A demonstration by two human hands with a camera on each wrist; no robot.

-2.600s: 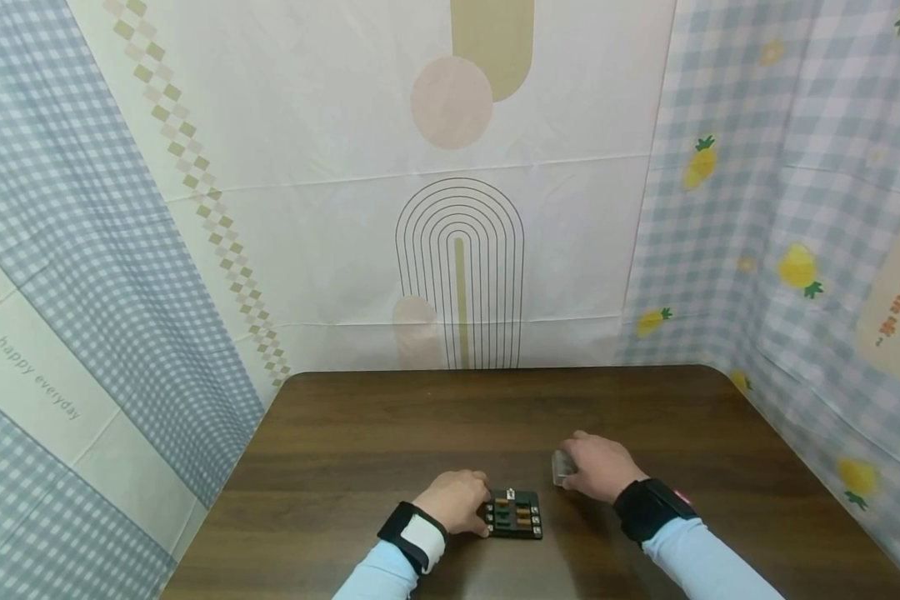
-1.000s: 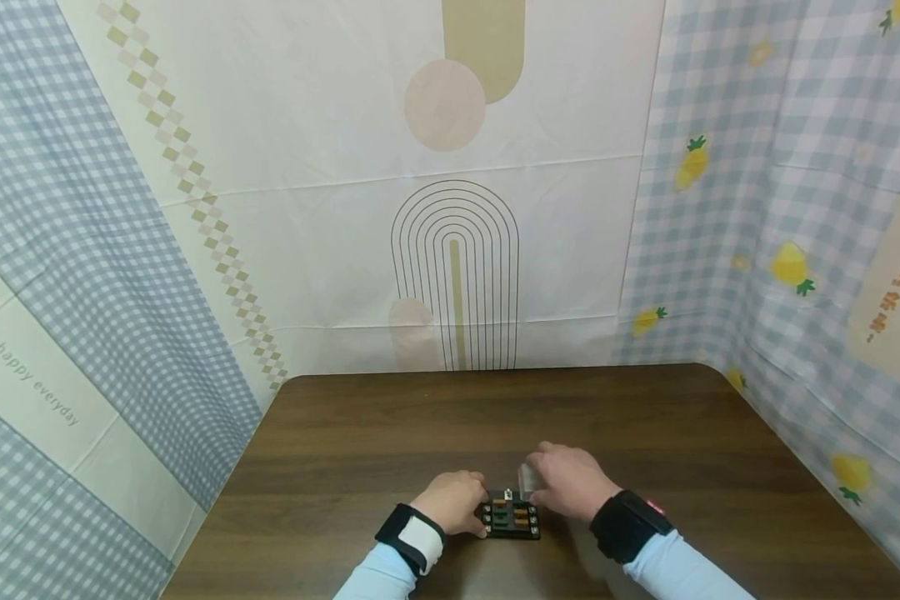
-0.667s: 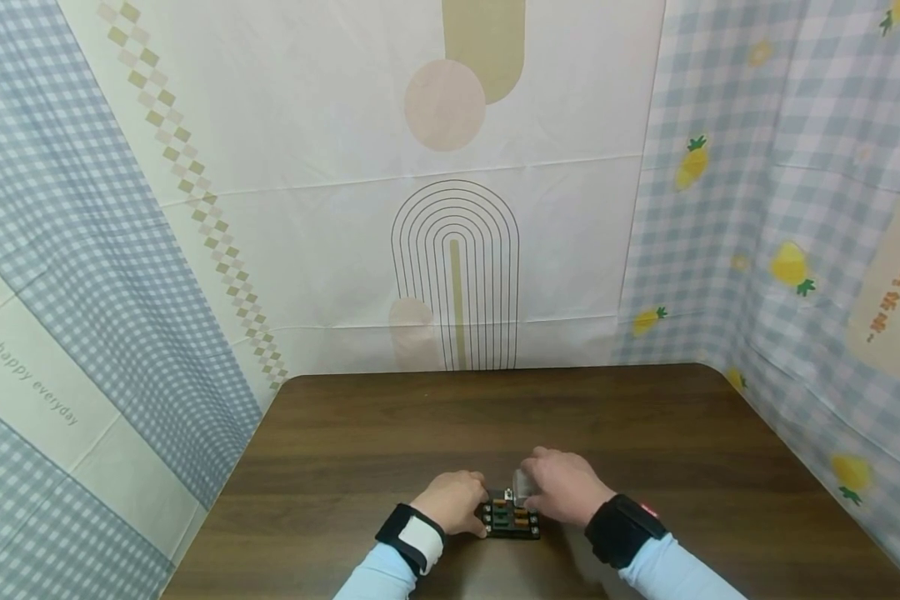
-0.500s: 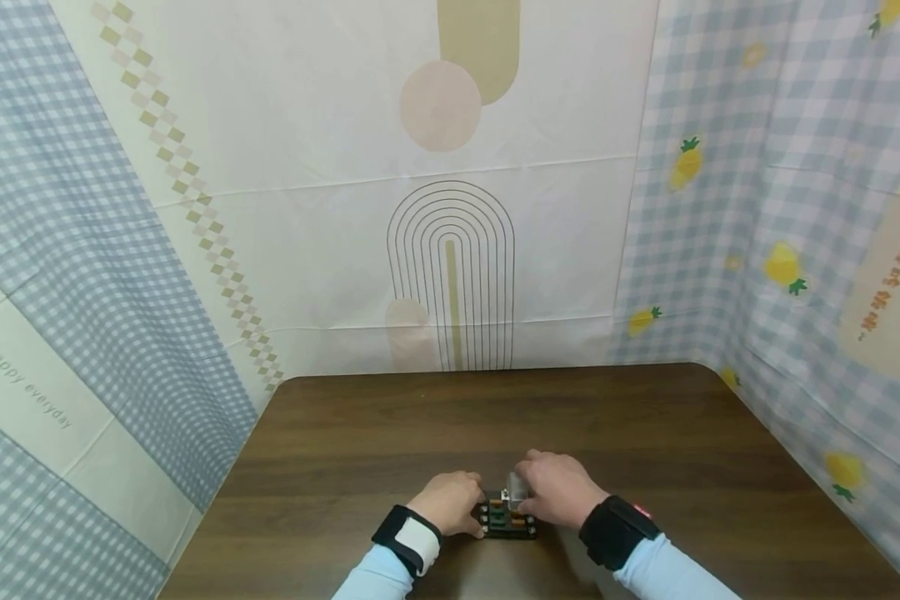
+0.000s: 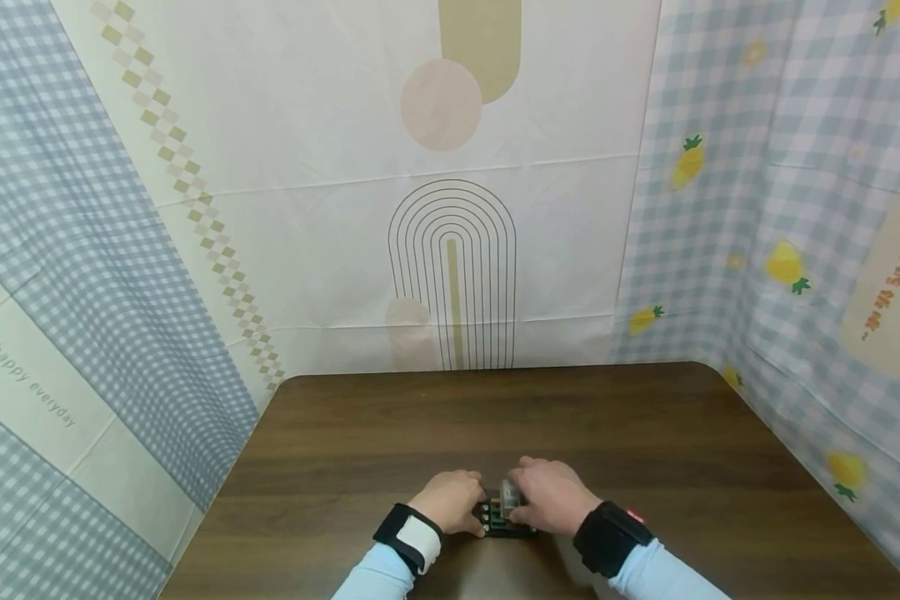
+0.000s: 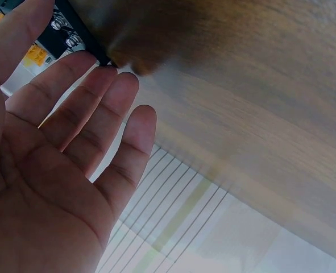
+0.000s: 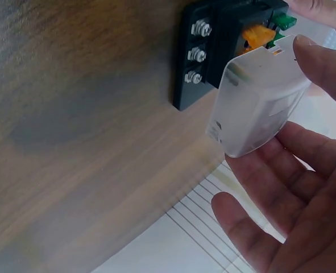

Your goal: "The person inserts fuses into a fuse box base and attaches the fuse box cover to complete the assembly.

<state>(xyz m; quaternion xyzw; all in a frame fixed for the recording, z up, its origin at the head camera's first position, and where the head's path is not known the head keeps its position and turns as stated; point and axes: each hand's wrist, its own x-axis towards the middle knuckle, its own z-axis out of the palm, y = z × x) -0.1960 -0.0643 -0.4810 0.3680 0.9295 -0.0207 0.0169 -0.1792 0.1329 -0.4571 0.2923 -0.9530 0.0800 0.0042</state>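
Observation:
A black fuse block [image 5: 497,527] lies on the table, with screw terminals along its side and orange fuses [image 7: 257,35] and green fuses [image 7: 285,21] in its middle. My left hand [image 5: 447,502] holds its left end between thumb and fingers; in the left wrist view the fingertips touch the block's black edge [image 6: 82,34]. My right hand [image 5: 551,496] pinches a clear plastic cover [image 7: 258,96] between thumb and fingers. The cover is tilted close over the block, overlapping the fuses in the head view. The block's right part is partly hidden behind the right hand.
The brown wooden table [image 5: 360,433] has rounded far corners. Behind it hangs a pale printed cloth [image 5: 330,250], with checked cloths at both sides. Each wrist wears a black strap [image 5: 607,537].
My right hand has carried the clear cover leftward and nearer, from beside the fuse block to over it. The left hand keeps its place on the block.

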